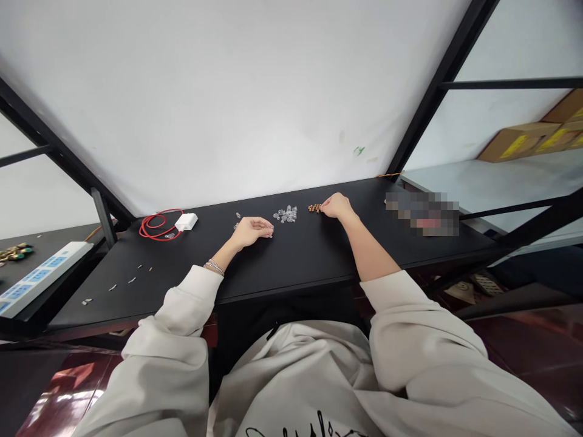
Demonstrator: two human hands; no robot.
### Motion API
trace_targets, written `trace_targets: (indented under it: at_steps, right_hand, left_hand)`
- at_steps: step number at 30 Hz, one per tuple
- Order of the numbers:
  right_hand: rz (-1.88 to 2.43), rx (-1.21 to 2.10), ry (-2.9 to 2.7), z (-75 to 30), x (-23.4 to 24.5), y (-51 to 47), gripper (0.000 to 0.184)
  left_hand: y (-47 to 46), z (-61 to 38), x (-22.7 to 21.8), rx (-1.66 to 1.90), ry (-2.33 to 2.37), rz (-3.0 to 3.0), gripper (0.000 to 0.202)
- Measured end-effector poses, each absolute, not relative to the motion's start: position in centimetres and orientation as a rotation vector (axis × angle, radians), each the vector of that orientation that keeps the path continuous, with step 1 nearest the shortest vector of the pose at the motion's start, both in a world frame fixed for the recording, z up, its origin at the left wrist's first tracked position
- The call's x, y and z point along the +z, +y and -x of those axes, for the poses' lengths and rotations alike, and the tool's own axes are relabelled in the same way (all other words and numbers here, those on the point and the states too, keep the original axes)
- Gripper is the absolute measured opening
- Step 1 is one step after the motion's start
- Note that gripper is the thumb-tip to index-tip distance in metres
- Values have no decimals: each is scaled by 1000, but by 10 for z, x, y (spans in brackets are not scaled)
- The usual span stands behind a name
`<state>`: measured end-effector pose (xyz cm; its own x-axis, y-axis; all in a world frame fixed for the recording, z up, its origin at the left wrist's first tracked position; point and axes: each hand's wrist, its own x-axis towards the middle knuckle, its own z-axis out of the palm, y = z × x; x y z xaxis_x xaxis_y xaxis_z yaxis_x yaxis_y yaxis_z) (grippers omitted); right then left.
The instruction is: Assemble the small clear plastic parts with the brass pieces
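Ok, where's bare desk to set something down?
Black desktop is bare between the left hand and right forearm, in front of the clear beads; also right of that forearm, before the blurred object. Crowded: back edge, from red cable to brown beads.

Red, clear and brown on a black counter
Red is carried by the cable, white by the charger beside it. Clear beads and brown beads are set against the black. A white power strip is marked with blue sockets. Cream is worn on the sleeves, silver on the bracelet, and black lettering is printed on the cream sweatshirt front. Yellow patches are printed on the tan boxes; the floor is glossy dark red, and the wall is white.
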<state>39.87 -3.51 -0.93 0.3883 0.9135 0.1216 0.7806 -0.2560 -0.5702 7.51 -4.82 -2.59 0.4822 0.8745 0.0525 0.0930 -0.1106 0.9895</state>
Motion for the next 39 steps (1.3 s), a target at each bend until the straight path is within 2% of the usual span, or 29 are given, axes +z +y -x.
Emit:
trace_targets:
  at_steps: [8, 14, 16, 18, 22, 39]
  right_hand:
    - [2159, 382, -1404, -387, 5, -47, 11]
    - [1827, 294, -1497, -362, 1, -52, 11]
    - [1533, 453, -1626, -339, -4, -56, 11]
    - [1247, 755, -1717, -313, -10, -61, 20]
    - [990, 1065, -1704, -281, -23, -66, 28]
    - [1015, 1156, -1617, -279, -22, -69, 15]
  left_hand:
    - [-52, -77, -20, 871, 895, -1531, 40]
    - [-56, -77, -16, 910, 898, -1515, 39]
    - [-57, -77, -15, 919, 896, -1513, 40]
    - [-56, -77, -15, 924, 892, -1510, 41]
    - [-55, -76, -18, 921, 893, -1512, 42]
    - [-58, -78, -18, 894, 902, -1477, 48]
